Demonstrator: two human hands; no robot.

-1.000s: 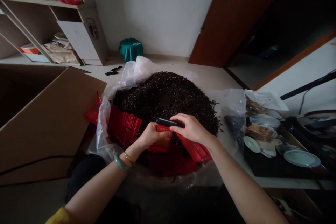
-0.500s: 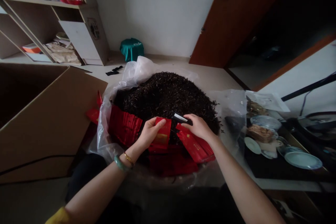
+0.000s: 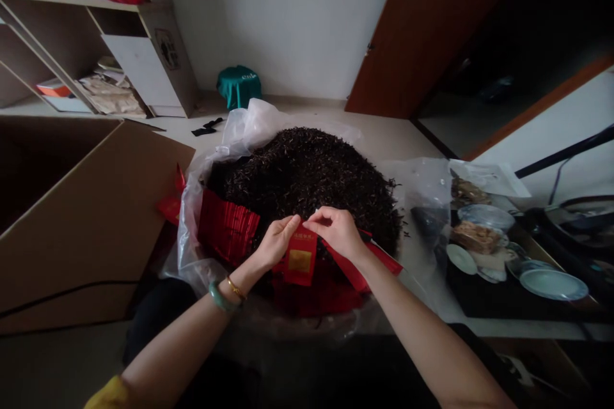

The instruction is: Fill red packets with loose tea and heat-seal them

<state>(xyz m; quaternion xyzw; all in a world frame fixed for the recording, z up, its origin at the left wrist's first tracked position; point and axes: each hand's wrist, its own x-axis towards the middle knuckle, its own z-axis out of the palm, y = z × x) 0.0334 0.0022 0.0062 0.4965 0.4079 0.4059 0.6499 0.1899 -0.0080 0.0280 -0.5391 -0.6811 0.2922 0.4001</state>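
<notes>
My left hand [image 3: 275,246], with a green bangle and a gold bracelet at the wrist, grips a small red foil packet [image 3: 300,265] by its upper left side. The packet hangs upright and shows a gold panel. At its top edge, the thumb and fingertips of my right hand [image 3: 336,230] pinch the other corner. Behind both hands rises a heap of dark, twisted dried leaves [image 3: 321,160], like loose tea. A row of red packets [image 3: 228,227] stands on the left. More red packets [image 3: 352,271] lie under my right hand, with a dark and white tool [image 3: 371,241] partly hidden there.
Clear plastic sheeting [image 3: 188,214] surrounds the heap. An open cardboard box [image 3: 96,204] stands at the left. To the right are a plastic tub [image 3: 480,233] and dishes [image 3: 551,284] on a dark surface. A teal-covered bin [image 3: 240,86] is by the wall.
My right hand has let go of the dark and white tool, which now rests on the right-hand packets. It has moved left onto the packet's top edge. The packet hangs slightly lower.
</notes>
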